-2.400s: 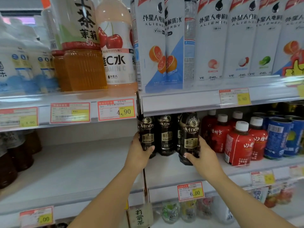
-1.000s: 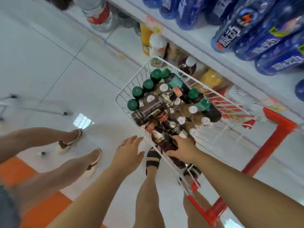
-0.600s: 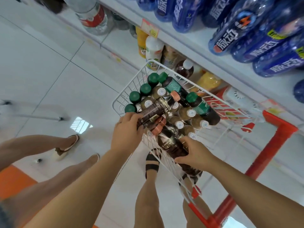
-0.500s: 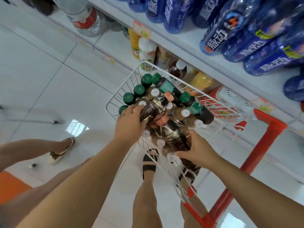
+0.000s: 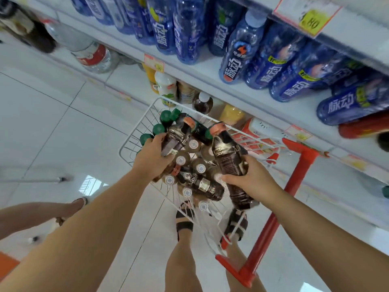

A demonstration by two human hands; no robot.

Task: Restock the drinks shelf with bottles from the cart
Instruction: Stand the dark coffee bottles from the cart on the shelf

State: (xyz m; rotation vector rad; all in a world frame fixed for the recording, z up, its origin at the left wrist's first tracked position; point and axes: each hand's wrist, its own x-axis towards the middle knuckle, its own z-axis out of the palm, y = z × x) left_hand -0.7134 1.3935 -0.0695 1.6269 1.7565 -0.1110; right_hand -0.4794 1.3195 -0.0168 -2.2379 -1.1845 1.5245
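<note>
I look down into a white wire cart basket (image 5: 134, 142) with a red frame, packed with several bottles. My left hand (image 5: 152, 158) grips a dark coffee bottle (image 5: 176, 137) with an orange cap, raised above the basket's left side. My right hand (image 5: 249, 178) holds a second dark coffee bottle (image 5: 228, 157) with an orange cap, lifted above the basket's right side. Beneath them lie another dark coffee bottle (image 5: 202, 185), upright white-capped bottles (image 5: 181, 160) and green-capped bottles (image 5: 159, 129).
Shelves run along the upper right with blue drink bottles (image 5: 235, 53) and price tags (image 5: 311, 22). The lowest shelf holds assorted bottles (image 5: 166, 87) behind the cart. Another person's legs (image 5: 40, 211) stand at left on the white tile floor. My sandalled feet (image 5: 185, 220) are under the basket.
Since the shelf view, I turned down to the cart. Both hands reached in, closed on dark coffee bottles, and have lifted them up out of the pile.
</note>
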